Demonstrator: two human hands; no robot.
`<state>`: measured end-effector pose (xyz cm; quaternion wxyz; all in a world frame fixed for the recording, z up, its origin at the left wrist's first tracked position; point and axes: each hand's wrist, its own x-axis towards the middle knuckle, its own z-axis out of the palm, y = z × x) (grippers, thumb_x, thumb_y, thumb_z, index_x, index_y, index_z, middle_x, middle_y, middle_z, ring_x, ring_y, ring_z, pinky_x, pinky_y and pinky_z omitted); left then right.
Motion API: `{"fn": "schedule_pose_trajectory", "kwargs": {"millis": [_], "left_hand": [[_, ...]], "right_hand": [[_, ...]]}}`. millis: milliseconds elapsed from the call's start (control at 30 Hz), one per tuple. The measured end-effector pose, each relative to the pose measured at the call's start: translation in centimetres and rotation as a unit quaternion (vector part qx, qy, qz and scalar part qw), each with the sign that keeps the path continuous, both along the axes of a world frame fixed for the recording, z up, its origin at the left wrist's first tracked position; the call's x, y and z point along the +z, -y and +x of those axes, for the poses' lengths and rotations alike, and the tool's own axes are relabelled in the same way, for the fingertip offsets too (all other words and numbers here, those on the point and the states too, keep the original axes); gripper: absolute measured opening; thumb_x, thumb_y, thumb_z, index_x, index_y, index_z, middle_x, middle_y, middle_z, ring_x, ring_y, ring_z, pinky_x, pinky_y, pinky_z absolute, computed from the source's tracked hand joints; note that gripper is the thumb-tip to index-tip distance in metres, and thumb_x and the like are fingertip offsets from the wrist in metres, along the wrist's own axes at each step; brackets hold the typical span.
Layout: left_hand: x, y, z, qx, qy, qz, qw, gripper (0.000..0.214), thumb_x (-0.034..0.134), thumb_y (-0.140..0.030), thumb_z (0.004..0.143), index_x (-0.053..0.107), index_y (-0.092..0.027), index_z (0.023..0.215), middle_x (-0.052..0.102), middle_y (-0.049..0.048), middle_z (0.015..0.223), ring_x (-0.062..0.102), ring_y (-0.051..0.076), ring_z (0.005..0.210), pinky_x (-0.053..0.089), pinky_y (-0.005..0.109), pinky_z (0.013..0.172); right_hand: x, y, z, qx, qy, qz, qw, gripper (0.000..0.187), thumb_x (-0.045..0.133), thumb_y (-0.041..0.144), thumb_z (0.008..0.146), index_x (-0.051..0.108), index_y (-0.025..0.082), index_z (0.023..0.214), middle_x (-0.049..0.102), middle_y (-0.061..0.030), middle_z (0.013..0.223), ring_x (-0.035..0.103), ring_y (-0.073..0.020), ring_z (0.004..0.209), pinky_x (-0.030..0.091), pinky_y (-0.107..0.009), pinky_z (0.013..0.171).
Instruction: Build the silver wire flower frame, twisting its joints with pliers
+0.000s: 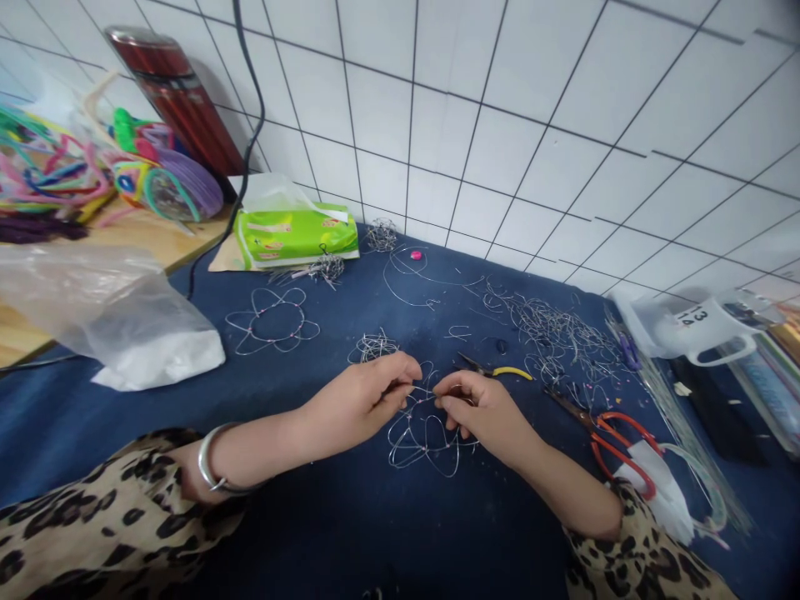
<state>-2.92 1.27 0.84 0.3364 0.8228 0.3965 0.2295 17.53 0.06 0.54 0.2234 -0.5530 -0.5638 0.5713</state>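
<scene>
Between my hands is a flower-shaped wire frame (pixel 427 450) of thin silvery loops with small pink dots at the joins. My left hand (pixel 368 396) pinches wire at its upper left side, thumb against fingers. Across from it, my right hand (pixel 478 408) has its fingertips closed on the wire at the right. The exact grip points are small and partly hidden by the fingers. Just behind my hands lie a tangle of wire (pixel 375 343) and pliers (pixel 500 371) with a yellow handle. A second wire flower (pixel 275 321) lies flat at the left.
Orange-handled scissors (pixel 625 446) and loose wire clippings (pixel 556 325) lie at the right, near a white jug (pixel 706 329). Back left are a green tissue pack (pixel 297 236), a plastic bag (pixel 150 333), a red thermos (pixel 181 100) and a hanging black cable (pixel 253 125).
</scene>
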Motion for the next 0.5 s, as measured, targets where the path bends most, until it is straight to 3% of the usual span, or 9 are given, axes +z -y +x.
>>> {"fn": "schedule_pose_trajectory", "kwargs": {"millis": [167, 500], "left_hand": [[-0.76, 0.2, 0.1, -0.004, -0.048, 0.077, 0.996, 0.015, 0.038, -0.013, 0.085, 0.046, -0.018, 0.096, 0.058, 0.0031, 0.089, 0.057, 0.013, 0.075, 0.043, 0.024, 0.063], [-0.81, 0.5, 0.41, -0.018, -0.101, 0.126, 0.987, 0.017, 0.034, -0.007, 0.082, 0.045, -0.017, 0.089, 0.053, 0.001, 0.076, 0.05, 0.011, 0.061, 0.038, 0.023, 0.054]], "right_hand": [[0.09, 0.04, -0.18, 0.002, 0.011, 0.011, 1.0, 0.014, 0.055, 0.024, 0.074, 0.059, 0.019, 0.087, 0.059, 0.0017, 0.07, 0.055, -0.0086, 0.055, 0.042, -0.019, 0.045], [-0.47, 0.11, -0.42, 0.011, 0.032, 0.035, 0.999, 0.011, 0.054, 0.021, 0.075, 0.059, 0.019, 0.085, 0.061, 0.0018, 0.072, 0.057, -0.0085, 0.054, 0.044, -0.021, 0.051]]}}
